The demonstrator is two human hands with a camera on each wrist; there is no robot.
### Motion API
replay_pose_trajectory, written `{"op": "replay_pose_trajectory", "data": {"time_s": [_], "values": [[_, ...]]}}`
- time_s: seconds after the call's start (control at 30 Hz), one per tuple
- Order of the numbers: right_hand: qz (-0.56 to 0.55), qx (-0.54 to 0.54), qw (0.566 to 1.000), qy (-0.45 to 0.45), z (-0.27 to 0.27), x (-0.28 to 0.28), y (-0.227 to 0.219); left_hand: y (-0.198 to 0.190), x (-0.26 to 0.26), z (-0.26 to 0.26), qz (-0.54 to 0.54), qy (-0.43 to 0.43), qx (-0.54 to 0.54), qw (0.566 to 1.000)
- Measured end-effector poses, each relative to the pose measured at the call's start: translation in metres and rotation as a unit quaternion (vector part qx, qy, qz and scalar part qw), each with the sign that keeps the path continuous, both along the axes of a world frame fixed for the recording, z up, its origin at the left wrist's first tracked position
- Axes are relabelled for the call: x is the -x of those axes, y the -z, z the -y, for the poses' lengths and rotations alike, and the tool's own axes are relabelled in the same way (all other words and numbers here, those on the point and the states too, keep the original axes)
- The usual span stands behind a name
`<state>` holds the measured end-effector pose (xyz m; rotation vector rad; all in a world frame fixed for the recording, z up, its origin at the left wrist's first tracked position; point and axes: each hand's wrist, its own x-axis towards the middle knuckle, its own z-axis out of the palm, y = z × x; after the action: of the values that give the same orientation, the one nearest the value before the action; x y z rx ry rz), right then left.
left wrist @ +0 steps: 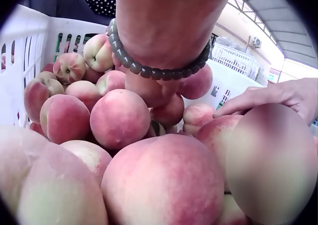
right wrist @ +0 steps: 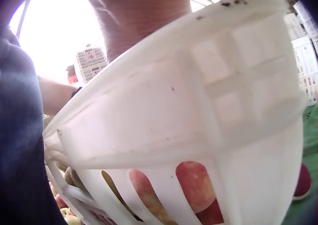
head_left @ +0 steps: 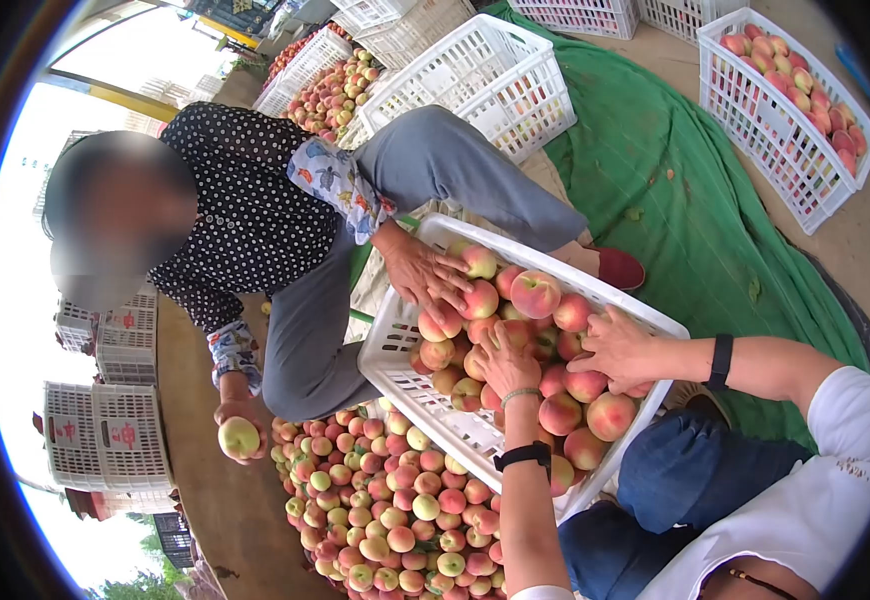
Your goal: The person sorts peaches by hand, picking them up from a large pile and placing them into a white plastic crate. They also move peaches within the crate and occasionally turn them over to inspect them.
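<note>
A white plastic crate (head_left: 475,432), filled with red and yellow peaches (head_left: 610,416), stands tilted across the head view. My left hand (head_left: 507,362), with a beaded bracelet (left wrist: 154,74) at its wrist, reaches down among the peaches, fingers spread over them; its fingertips are partly hidden. Over the near right side of the crate, my right hand (head_left: 623,350) touches peaches with extended fingers. The right wrist view shows mainly the outside of the crate wall (right wrist: 134,120), and the fingers are hidden behind it. At the far end, another person's hand (head_left: 423,268) rests on the peaches.
That person sits opposite, holding a pale peach (head_left: 239,438) in the other hand. A big heap of peaches (head_left: 395,510) lies beside the crate. A green cloth (head_left: 655,180) covers the ground. Behind are a peach-filled crate (head_left: 770,150), another white crate (head_left: 485,85) and stacked crates (head_left: 105,430).
</note>
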<state>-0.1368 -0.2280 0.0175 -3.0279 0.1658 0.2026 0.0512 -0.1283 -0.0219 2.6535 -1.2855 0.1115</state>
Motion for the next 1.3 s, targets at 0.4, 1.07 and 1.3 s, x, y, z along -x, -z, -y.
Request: {"op": "replay_pose_trajectory", "data": {"time_s": [0.4,1.07,1.3], "values": [[-0.001,0.011,1.000,0.004,-0.002,0.000,0.004,-0.011,0.008,0.059,-0.117,0.159,0.096,0.976],[0.000,-0.030,1.000,0.008,-0.001,0.000,0.000,0.064,-0.004,0.010,-0.697,-0.082,0.166,0.692],[-0.007,-0.039,0.999,0.011,-0.001,0.001,-0.001,0.031,0.020,0.010,-0.693,-0.059,0.235,0.679]]}}
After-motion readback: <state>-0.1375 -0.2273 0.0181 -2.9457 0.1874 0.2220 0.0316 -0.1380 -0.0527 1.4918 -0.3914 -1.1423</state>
